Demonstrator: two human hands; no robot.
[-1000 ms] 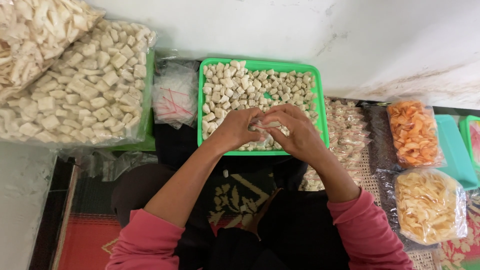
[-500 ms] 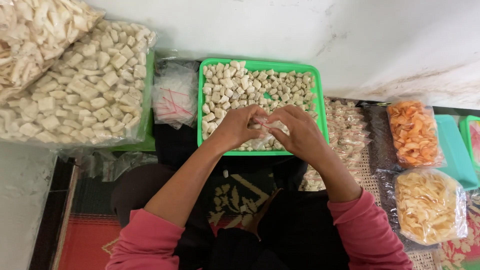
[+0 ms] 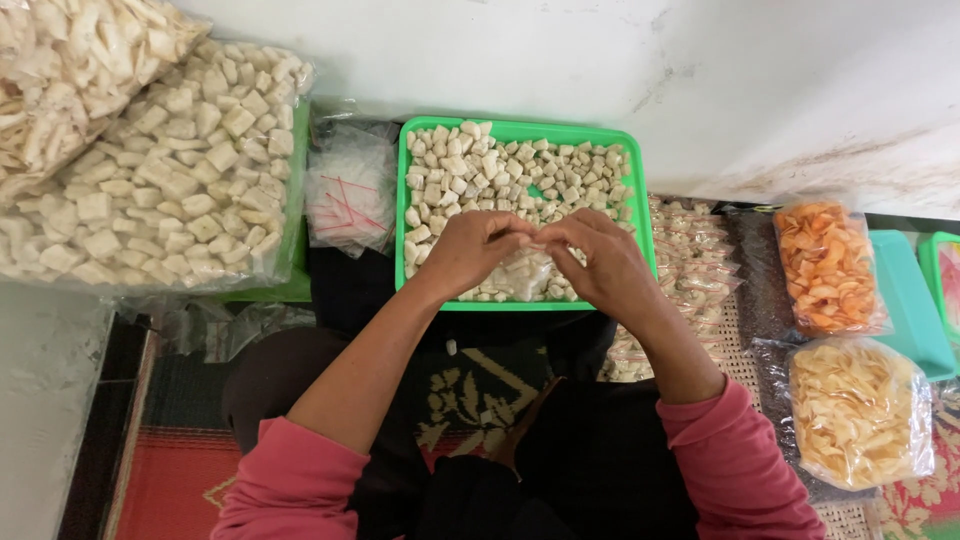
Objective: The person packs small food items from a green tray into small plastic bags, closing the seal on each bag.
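Since a moment ago, both hands have risen slightly and the small clear bag (image 3: 527,272) now hangs lower beneath them. The left hand (image 3: 470,250) and right hand (image 3: 598,262) meet fingertip to fingertip, each pinched narrowly on the bag's top edge. The bag holds pale cubes and dangles over the green tray (image 3: 640,205) of loose cubes (image 3: 480,170). 2 pink sleeves (image 3: 290,490) show nearest the camera.
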